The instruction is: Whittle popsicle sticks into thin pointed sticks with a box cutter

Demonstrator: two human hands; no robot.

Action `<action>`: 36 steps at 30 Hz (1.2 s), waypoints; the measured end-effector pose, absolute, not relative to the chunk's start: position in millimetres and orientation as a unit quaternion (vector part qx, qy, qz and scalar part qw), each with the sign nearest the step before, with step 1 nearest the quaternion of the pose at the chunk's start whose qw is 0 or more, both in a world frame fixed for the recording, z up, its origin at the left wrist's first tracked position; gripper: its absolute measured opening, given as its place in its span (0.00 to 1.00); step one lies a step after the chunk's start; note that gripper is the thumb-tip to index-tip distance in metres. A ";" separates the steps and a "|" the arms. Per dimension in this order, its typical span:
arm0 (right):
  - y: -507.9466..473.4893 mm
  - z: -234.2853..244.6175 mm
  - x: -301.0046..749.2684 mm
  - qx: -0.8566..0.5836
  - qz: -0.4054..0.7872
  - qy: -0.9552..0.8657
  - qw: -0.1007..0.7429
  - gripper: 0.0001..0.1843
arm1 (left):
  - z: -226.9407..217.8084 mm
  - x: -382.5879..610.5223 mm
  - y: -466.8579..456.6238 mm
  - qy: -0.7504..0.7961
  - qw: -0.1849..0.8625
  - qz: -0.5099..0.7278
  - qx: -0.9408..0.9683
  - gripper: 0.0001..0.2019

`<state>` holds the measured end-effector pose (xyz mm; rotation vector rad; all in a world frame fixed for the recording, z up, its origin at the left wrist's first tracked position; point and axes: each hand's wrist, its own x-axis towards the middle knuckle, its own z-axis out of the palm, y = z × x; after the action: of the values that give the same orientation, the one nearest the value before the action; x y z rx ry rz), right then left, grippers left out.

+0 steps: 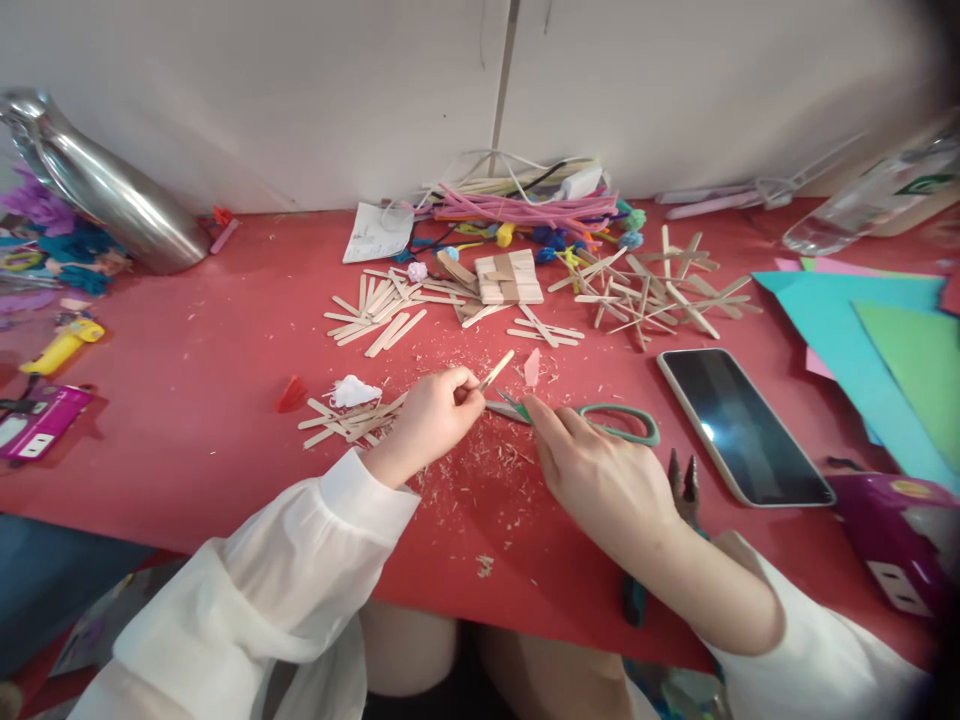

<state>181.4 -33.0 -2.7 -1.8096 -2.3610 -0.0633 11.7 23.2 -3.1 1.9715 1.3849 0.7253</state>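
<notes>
My left hand [435,420] pinches a wooden craft stick [496,370], its free end angled up and to the right. Close to that stick, the closed fingers of my right hand [592,465] grip a small green tool with a pointed tip [513,403]; most of it is hidden in the hand. Green-handled scissors [637,425] lie beneath and behind my right hand, with only part of them showing. Wood shavings [502,460] are scattered under both hands. Beside my left wrist is a pile of craft sticks [337,425].
More craft sticks [382,310], a banded bundle [510,278] and joined sticks [660,290] lie farther back. A phone [742,425], pliers [684,485] and coloured paper [847,340] are at right. A steel jug [127,190] and yellow tool [64,347] are at left.
</notes>
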 end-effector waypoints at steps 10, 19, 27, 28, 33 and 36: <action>-25.1 -3.2 186.6 -0.617 0.031 -0.778 0.119 0.17 | -9.4 5.6 26.3 0.520 0.321 0.272 0.743 0.06; -5.5 -0.8 208.0 -0.619 0.179 -0.727 0.236 0.12 | -7.9 -1.2 33.9 0.506 0.326 0.319 0.732 0.08; -10.8 0.1 201.0 -0.597 0.245 -0.710 0.283 0.12 | -13.6 0.4 35.7 0.483 0.356 0.351 0.719 0.10; -11.3 -0.4 200.3 -0.592 0.252 -0.709 0.288 0.12 | -13.7 0.3 35.6 0.480 0.359 0.356 0.717 0.10; -14.4 -4.6 196.2 -0.572 0.305 -0.702 0.296 0.17 | -11.2 -0.4 32.9 0.470 0.365 0.372 0.712 0.10; -15.8 -5.7 194.1 -0.559 0.346 -0.693 0.295 0.20 | -10.1 -0.7 30.9 0.469 0.360 0.377 0.713 0.09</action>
<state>194.1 -15.8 -5.7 -1.4873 -1.8451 0.9215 -0.7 30.9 -10.1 1.8381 1.2084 0.9722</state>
